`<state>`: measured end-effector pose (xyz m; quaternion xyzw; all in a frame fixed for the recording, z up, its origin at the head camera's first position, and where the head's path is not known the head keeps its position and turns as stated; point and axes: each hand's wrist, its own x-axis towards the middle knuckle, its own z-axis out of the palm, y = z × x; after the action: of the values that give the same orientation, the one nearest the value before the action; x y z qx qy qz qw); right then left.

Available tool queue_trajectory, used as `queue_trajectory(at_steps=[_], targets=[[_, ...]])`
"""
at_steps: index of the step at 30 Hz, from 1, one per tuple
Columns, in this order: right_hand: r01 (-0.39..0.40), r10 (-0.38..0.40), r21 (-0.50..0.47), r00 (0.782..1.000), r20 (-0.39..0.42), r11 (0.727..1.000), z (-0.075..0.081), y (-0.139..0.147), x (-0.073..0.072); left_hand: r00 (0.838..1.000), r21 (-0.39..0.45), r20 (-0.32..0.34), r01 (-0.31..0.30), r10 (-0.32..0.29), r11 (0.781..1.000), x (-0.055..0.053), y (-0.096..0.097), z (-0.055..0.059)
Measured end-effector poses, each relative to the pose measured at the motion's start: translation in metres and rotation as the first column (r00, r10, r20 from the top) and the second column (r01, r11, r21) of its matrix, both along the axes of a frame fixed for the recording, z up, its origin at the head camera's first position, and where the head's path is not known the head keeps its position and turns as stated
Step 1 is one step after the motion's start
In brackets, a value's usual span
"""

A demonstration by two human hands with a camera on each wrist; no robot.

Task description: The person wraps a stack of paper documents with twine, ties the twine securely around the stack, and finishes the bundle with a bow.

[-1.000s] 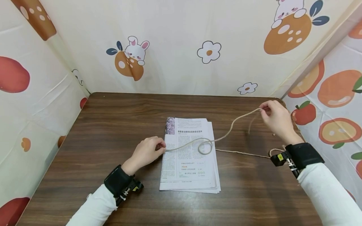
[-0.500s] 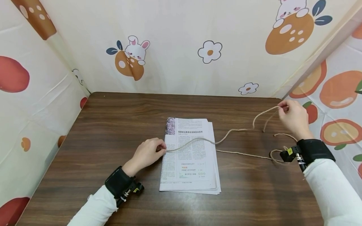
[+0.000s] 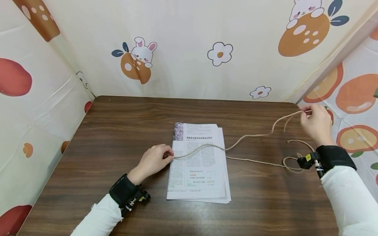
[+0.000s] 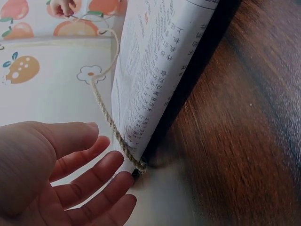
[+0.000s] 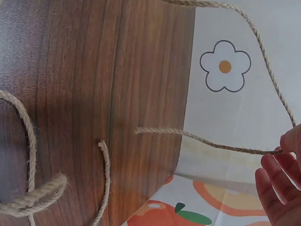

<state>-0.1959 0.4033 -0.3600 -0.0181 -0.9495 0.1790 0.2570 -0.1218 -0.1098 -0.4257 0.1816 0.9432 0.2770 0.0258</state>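
Observation:
A folded newspaper stack (image 3: 203, 183) lies on the table, with a thin twine rope (image 3: 249, 135) running across its top and out from beneath its right side. My left hand (image 3: 155, 158) rests by the stack's left edge. In the left wrist view, the fingers of this hand (image 4: 70, 174) are loosely spread beside the twine, which bends round the paper's edge; whether they touch is unclear. At the far right, my right hand (image 3: 317, 124) pinches the twine near one end. Thumb and forefinger of the right hand (image 5: 284, 186) hold it in the right wrist view, its short end sticking out.
The other end of the twine (image 5: 106, 183) lies coiled on the dark wooden table (image 3: 124, 124) under the right wrist. Patterned cloth (image 3: 183, 49) stands behind the table and along both sides.
My right hand has moved right, drawing the twine out; the small loop over the newspaper has straightened. The left hand has stayed nearly still.

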Motion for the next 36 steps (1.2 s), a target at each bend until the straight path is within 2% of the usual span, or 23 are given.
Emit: queue_trajectory(at_steps=[4, 11, 21, 25, 31, 36], targets=[[-0.003, 0.004, -0.004, 0.998, 0.059, 1.000, -0.005, 0.003, 0.003, 1.000, 0.005, 0.007, 0.003, -0.003, 1.000, 0.001, 0.001, 0.001], [-0.072, 0.066, 0.026, 0.979, 0.195, 0.997, -0.030, 0.010, 0.016, 1.000, -0.002, 0.026, 0.009, -0.009, 1.000, 0.001, 0.002, 0.001], [-0.165, 0.143, 0.027, 0.913, 0.383, 0.986, -0.056, 0.008, 0.022, 1.000, -0.002, 0.025, 0.012, -0.012, 1.000, 0.002, 0.001, 0.002], [-0.194, 0.170, 0.021, 0.903, 0.396, 0.981, -0.057, 0.004, 0.023, 1.000, 0.002, 0.015, 0.013, -0.013, 1.000, 0.002, 0.000, 0.002], [-0.176, 0.156, 0.013, 0.902, 0.402, 0.984, -0.050, 0.004, 0.023, 1.000, -0.001, 0.010, 0.010, -0.010, 1.000, 0.002, -0.001, 0.002], [-0.189, 0.157, 0.044, 0.906, 0.392, 0.981, -0.046, 0.011, 0.028, 1.000, 0.001, 0.008, 0.010, -0.010, 1.000, 0.003, -0.001, 0.003]])
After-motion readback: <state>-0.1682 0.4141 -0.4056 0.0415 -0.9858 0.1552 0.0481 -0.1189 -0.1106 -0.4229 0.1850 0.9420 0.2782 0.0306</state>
